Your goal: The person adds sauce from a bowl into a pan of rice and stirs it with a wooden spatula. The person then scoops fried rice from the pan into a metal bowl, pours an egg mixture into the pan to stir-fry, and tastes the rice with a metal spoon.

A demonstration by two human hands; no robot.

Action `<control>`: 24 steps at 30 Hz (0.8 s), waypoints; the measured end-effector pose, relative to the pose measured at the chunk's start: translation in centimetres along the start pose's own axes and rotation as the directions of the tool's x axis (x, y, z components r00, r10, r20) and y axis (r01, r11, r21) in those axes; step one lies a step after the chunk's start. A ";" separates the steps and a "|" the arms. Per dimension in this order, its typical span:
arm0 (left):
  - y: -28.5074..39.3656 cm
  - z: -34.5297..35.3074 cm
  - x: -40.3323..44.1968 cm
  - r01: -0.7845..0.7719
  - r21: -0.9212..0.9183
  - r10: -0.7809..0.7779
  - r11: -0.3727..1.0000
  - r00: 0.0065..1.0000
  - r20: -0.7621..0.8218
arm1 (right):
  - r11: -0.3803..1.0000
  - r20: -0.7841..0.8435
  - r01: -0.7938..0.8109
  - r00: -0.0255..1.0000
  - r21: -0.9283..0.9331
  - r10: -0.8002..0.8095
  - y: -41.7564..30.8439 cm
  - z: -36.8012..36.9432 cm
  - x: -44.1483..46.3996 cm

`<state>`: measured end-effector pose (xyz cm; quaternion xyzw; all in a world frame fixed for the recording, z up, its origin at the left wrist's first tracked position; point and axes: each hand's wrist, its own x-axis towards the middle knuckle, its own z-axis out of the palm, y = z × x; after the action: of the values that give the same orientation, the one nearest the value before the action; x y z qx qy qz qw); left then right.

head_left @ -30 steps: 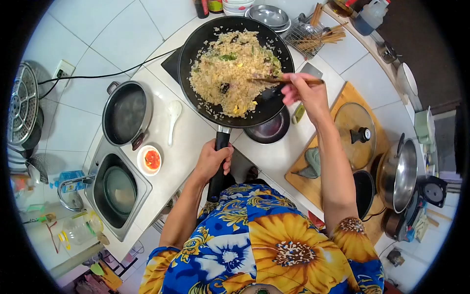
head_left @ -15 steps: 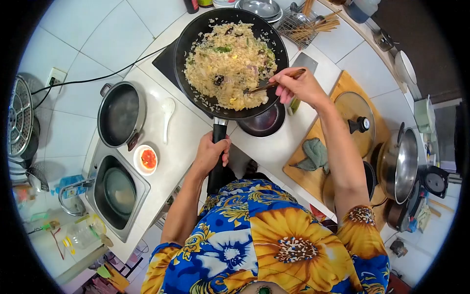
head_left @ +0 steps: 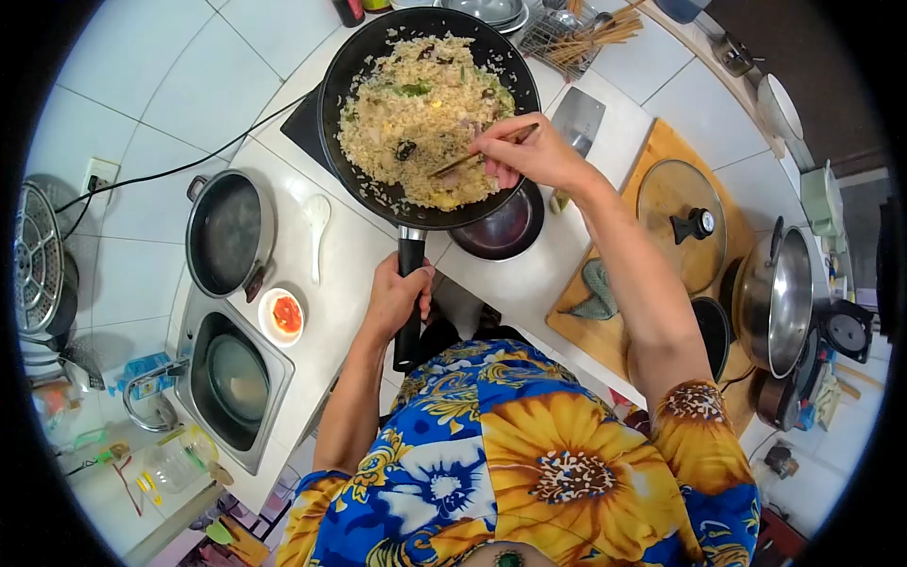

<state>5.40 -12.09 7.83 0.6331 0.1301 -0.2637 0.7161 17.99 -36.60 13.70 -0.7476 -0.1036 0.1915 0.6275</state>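
Note:
Fried rice (head_left: 411, 123) with bits of egg and green vegetable fills a black frying pan (head_left: 333, 156) at the top centre. My left hand (head_left: 397, 298) is wrapped round the pan's black handle (head_left: 408, 331). In my right hand (head_left: 524, 151), above the pan's lower right part, are wooden chopsticks (head_left: 458, 163) whose tips touch the rice. A dark empty pan (head_left: 501, 227) sits partly beneath the frying pan's lower right edge. Left of the handle are a white spoon (head_left: 317, 236) and a small white bowl (head_left: 282, 317) with red chopped food.
A pot with water (head_left: 227, 231) stands beside the sink (head_left: 231, 383) on the left. On the right, a wooden board (head_left: 652, 151) bears a glass lid (head_left: 673, 246) and a grey-green cloth (head_left: 595, 293). A cleaver (head_left: 578, 118) lies near my right forearm. Steel pot (head_left: 789, 302) at far right.
The chopsticks and my right hand have moved left and inward over the rice. The pan sits a little higher and further left in view, as does much of the counter. My left hand keeps its hold.

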 end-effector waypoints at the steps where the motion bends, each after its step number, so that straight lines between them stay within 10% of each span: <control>1: -0.1 0.0 0.0 0.004 -0.002 -0.004 1.000 1.000 0.000 | 1.000 0.019 -0.004 1.000 -0.007 0.004 0.1 -0.3 -0.3; 24: -0.1 -0.8 0.1 -0.027 0.095 0.037 0.995 0.994 -0.102 | 0.999 -0.173 0.040 0.984 0.003 -0.039 -0.2 -4.4 -5.3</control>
<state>5.57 -11.36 7.51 0.6807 0.1443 -0.2250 0.6821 15.06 -42.62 15.32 -0.7570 -0.0629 0.1140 0.6403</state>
